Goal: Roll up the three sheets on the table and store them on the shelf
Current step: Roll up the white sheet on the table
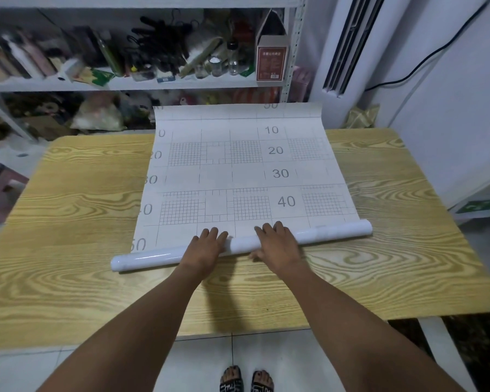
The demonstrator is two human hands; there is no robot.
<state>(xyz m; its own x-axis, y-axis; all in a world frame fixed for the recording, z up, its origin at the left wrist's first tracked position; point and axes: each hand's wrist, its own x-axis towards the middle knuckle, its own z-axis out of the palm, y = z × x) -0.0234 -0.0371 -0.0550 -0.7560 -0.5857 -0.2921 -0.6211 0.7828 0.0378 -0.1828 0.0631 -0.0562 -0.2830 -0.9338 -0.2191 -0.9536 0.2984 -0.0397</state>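
A white sheet point(238, 165) printed with grids and numbers lies across the wooden table point(68, 222), its far end curling up past the table's back edge. Its near end is wound into a glossy white roll point(334, 232) that runs slightly askew across the table. My left hand point(207, 243) lies flat on the middle of the roll with straight fingers reaching onto the flat sheet. My right hand point(275, 240) presses on the roll just to the right, fingers straight, thumb on the near side. Only one sheet is visible.
A white metal shelf point(125, 83) stands behind the table, crowded with bottles, jars and a brown box point(271, 62). Bags fill its lower level. A white air conditioner point(348, 52) stands at the right. My feet point(246, 380) are on the tiled floor.
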